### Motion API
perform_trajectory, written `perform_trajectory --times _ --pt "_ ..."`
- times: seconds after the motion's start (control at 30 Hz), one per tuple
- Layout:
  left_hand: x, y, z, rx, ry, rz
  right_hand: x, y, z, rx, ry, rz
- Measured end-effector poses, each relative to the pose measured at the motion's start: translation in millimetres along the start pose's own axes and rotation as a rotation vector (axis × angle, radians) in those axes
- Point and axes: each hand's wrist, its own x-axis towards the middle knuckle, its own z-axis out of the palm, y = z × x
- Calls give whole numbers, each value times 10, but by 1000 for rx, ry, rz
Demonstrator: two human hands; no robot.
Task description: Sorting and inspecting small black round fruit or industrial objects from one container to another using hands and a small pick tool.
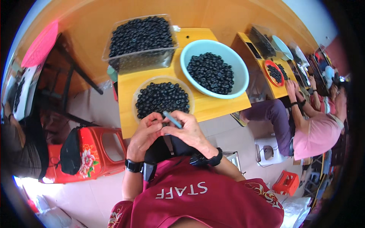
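Pinching a slim grey-blue stick between the thumb and fingers of the right hand, with one end slanting up and to the left. Curling the fingers of the left hand in toward the thumb, close beside the right; cannot tell whether closed on a small piece, for lack of a clear view between the fingertips. Wearing a dark watch on the left wrist. Placed at the near rim of a round clear dish, full of small black pieces, on a yellow table. Facing, beyond the dish, a clear rectangular box heaped with similar black pieces, and, to the right, a pale blue basin holding more. Sharing the room with a person in a pink shirt at the right, near a red dish of black pieces on another yellow table. Having, at the left, a red stool next to a black bag.
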Motion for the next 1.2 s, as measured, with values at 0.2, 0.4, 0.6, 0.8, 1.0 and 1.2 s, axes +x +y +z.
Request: perform_trajectory --times 0.2,0.4,0.6,0.8,1.0,1.2 --pt "23 -16 -54 18 -87 -122 -54 87 -52 209 -45 104" --pt "49 -132 -26 6 6 -113 -142 71 -34 -41 38 -19" --pt "110 -55 123 131 64 -121 -129 127 -339 -195 225 -69" --pt "179 60 37 646 313 37 183 195 -1424 -533 740 -160" --pt "254 76 -143 949 328 181 151 150 -1479 -760 809 -137" --pt "393 -194 -74 1131 120 154 28 339 -1202 -649 821 -298"
